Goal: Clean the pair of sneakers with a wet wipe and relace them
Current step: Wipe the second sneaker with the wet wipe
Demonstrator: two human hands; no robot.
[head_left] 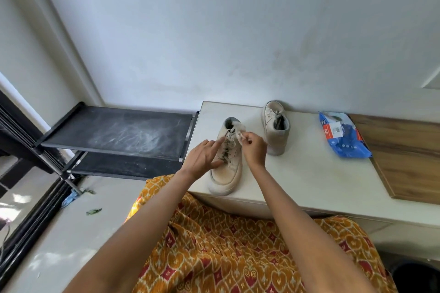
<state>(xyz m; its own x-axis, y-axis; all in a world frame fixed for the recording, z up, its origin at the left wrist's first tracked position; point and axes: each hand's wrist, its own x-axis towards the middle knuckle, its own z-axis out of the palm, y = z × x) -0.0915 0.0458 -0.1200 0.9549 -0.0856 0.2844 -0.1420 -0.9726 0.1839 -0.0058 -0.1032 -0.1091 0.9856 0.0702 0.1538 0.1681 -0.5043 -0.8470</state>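
L hand (205, 155) flat on near sneaker (227, 169), R hand (253, 147) pinching its lace (234, 131).

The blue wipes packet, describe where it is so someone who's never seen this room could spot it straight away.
Find the white counter against the wall, where two beige sneakers stand. The wipes packet lies flat on it, right of the far sneaker, beside the wooden board. It is the only blue, crinkly plastic thing on the counter, with a red-and-white label.

Matt beige sneakers (227, 164), glossy blue plastic wipes pack (341, 134), dusty black cloth rack (119, 131), wood-grain board (404, 157)
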